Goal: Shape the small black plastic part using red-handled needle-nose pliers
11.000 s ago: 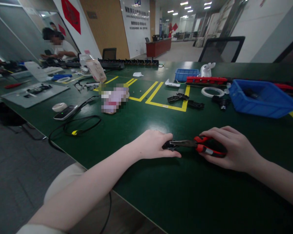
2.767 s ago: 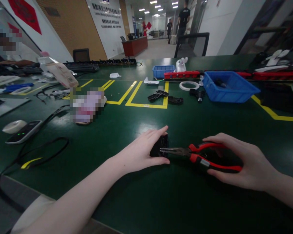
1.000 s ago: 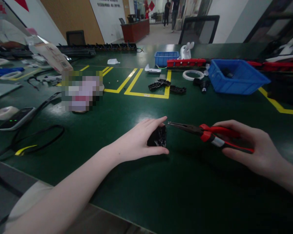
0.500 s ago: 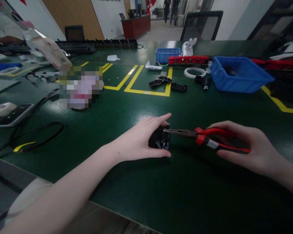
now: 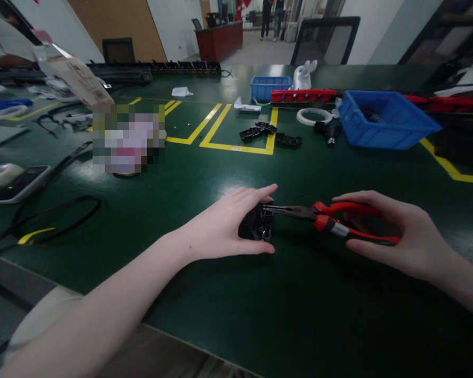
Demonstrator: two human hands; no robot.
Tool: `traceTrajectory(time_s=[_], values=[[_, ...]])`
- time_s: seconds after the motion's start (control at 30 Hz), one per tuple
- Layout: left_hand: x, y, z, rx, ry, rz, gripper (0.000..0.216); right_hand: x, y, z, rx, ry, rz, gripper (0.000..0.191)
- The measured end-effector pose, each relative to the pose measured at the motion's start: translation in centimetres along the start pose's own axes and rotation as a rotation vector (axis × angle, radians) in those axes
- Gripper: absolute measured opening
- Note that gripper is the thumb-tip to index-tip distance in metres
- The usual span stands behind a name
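Observation:
My left hand (image 5: 224, 223) is wrapped round a small black plastic part (image 5: 256, 228) that rests on the green table (image 5: 284, 304), thumb below and fingers over the top. My right hand (image 5: 394, 233) grips the red and black handles of long-nose pliers (image 5: 323, 218). The pliers lie nearly level, and their thin jaws reach left into the open side of the black part.
Beyond my hands lie loose black parts (image 5: 268, 134) on a yellow-taped rectangle, a white tape ring (image 5: 310, 116), a large blue bin (image 5: 386, 123), a small blue bin (image 5: 268, 86) and red strips (image 5: 303, 95). At left are a handset (image 5: 18, 184) and a black cable loop (image 5: 51, 220).
A second ago the pliers' tip hung clear of the black part, up and to its right. It has since moved left into the part. My left hand keeps its hold.

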State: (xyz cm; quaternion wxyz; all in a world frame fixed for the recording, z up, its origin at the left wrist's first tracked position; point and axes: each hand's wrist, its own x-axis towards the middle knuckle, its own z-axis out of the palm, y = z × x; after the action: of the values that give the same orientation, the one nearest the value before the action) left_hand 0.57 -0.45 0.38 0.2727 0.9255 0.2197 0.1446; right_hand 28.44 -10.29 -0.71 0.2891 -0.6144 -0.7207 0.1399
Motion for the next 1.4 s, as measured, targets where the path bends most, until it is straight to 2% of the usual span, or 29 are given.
traceTrajectory(time_s=[0.2, 0.3, 0.4, 0.77, 0.9, 1.0, 1.13, 1.27, 1.4], values=[[0.1, 0.0, -0.1, 0.017, 0.002, 0.015, 0.08, -0.2, 0.4, 0.0, 0.007, 0.039, -0.052, 0.052], [0.1, -0.2, 0.0, 0.03, 0.003, 0.02, 0.069, -0.2, 0.7, -0.1, 0.012, 0.083, -0.056, 0.052], [0.1, -0.4, 0.0, 0.062, -0.01, 0.02, 0.058, -0.2, 1.0, -0.2, 0.016, 0.112, -0.031, 0.052], [-0.1, -1.0, -0.4, 0.089, -0.044, -0.076, 0.045, -0.1, 1.3, 0.0, 0.096, 0.091, 0.056, 0.052], [0.7, -1.6, -0.7, 0.098, -0.039, -0.09, 0.04, -0.6, 0.9, 0.0, 0.102, 0.118, 0.136, 0.053], [2.5, -2.3, -1.0, 0.127, -0.051, -0.052, 0.036, -1.6, 0.8, 0.0, 0.068, 0.093, 0.18, 0.054], [6.8, -2.8, -0.7, 0.154, -0.04, -0.001, 0.036, -4.0, 0.9, -0.1, -0.009, 0.034, 0.154, 0.057], [11.9, -2.2, 1.1, 0.202, -0.014, 0.086, 0.042, -6.5, 1.0, -0.1, -0.12, 0.14, 0.136, 0.061], [16.5, -1.7, 3.0, 0.27, 0.0, 0.154, 0.043, -7.0, 1.0, -0.1, -0.235, 0.113, 0.038, 0.066]])
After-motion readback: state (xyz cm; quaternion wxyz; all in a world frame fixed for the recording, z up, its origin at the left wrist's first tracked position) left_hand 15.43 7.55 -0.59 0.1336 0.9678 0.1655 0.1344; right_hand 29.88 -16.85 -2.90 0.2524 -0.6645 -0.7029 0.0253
